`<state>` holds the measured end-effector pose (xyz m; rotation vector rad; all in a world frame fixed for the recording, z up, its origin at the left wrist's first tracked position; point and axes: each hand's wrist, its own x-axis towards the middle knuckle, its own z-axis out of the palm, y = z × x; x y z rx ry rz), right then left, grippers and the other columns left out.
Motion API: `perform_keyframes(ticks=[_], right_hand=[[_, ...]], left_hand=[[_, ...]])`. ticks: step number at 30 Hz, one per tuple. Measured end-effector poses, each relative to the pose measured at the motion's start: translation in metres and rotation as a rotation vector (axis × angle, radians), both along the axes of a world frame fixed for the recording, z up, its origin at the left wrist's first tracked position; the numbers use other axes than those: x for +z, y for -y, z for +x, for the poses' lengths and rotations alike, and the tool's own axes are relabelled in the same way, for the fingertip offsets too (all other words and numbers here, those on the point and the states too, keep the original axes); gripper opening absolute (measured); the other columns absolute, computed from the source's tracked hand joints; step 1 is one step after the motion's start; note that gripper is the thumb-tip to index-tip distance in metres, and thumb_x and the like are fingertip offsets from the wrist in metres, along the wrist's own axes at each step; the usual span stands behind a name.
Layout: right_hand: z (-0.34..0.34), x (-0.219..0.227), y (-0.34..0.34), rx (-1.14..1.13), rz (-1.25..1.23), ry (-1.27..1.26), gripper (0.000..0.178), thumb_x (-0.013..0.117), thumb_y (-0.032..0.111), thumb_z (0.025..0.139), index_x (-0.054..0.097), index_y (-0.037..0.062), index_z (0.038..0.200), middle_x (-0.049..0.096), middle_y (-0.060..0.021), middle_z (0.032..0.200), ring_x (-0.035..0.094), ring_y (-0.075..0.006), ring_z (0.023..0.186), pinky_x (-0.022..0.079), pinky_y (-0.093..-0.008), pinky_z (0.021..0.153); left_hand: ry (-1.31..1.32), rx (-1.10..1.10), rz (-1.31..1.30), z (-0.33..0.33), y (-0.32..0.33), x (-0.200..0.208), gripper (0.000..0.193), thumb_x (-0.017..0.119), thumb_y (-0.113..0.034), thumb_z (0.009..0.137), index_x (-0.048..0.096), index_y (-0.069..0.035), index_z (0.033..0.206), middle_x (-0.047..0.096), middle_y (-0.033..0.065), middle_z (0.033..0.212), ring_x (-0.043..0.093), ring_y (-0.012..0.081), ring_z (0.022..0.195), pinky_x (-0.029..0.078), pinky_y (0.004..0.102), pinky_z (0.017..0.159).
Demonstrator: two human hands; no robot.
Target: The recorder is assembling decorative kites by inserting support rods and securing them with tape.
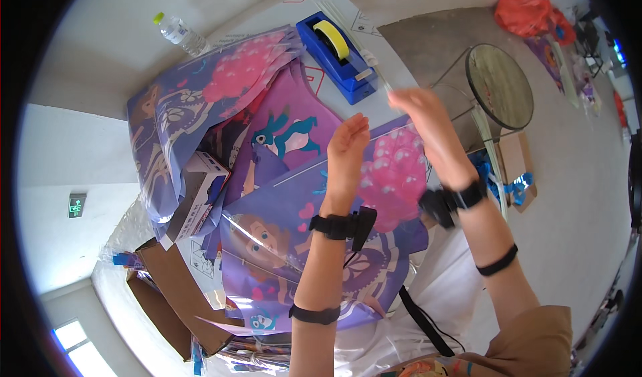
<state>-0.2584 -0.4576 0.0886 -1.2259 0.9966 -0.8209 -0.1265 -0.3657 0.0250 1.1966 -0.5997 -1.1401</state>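
A glossy purple printed plastic sheet [267, 233] with a cartoon girl and pink balloons lies in front of me. Over its upper edge is my left hand [349, 138], fingers curled together; what they hold, if anything, is hidden. To the right, my right hand [424, 113] hovers near the sheet's far corner, blurred, its fingertips pointing left toward the tape dispenser. That blue tape dispenser [344, 79] carries a yellow-cored roll and stands just beyond both hands. Under the sheet lies another purple sheet [311, 106] with a blue rabbit.
Folded printed sheets [167, 109] are heaped at the left beside a small box [200, 196]. A plastic bottle [180, 35] stands behind them. An open cardboard box [177, 297] sits lower left. On the right are a round stool [500, 86], thin white sticks [491, 156] and a red bag [525, 15].
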Motion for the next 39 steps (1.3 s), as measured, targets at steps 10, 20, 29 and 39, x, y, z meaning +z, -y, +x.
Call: perform_keyframes(ticks=[10, 20, 29, 39], right_hand=[[-0.165, 0.053, -0.188, -0.08, 0.15, -0.156, 0.008, 0.062, 0.009, 0.091, 0.062, 0.0015, 0.092, 0.058, -0.0034, 0.106, 0.054, -0.0092, 0.094, 0.041, -0.024, 0.083], [-0.194, 0.021, -0.227, -0.08, 0.147, -0.312, 0.006, 0.063, 0.007, 0.089, 0.061, 0.0034, 0.085, 0.06, -0.0031, 0.098, 0.054, -0.0107, 0.091, 0.041, -0.0264, 0.084], [-0.188, 0.008, -0.227, -0.056, 0.152, -0.381, 0.008, 0.065, 0.007, 0.088, 0.061, -0.0006, 0.087, 0.061, -0.0049, 0.095, 0.056, -0.0121, 0.088, 0.043, -0.025, 0.08], [-0.187, 0.016, -0.218, -0.054, 0.045, -0.413, 0.006, 0.064, 0.003, 0.087, 0.059, -0.0007, 0.087, 0.061, -0.0078, 0.098, 0.057, -0.0161, 0.09, 0.043, -0.0272, 0.083]], left_hand=[[-0.112, -0.029, 0.028, -0.006, 0.013, 0.017, 0.035, 0.054, -0.009, 0.096, 0.054, 0.004, 0.129, 0.06, 0.0095, 0.123, 0.057, 0.0193, 0.116, 0.045, 0.0312, 0.096], [-0.336, 0.101, 0.015, -0.007, 0.051, 0.024, 0.03, 0.063, -0.026, 0.095, 0.062, 0.0, 0.109, 0.065, 0.0065, 0.102, 0.061, 0.0155, 0.095, 0.049, 0.0299, 0.08], [-0.162, 0.289, 0.128, -0.01, 0.069, 0.023, 0.025, 0.075, -0.024, 0.086, 0.069, -0.001, 0.092, 0.067, 0.0026, 0.083, 0.062, 0.0107, 0.072, 0.047, 0.0243, 0.062], [0.572, 0.305, 0.167, 0.007, 0.058, 0.005, 0.018, 0.071, -0.014, 0.084, 0.07, 0.003, 0.077, 0.064, 0.0024, 0.065, 0.055, 0.0072, 0.057, 0.041, 0.0233, 0.051]])
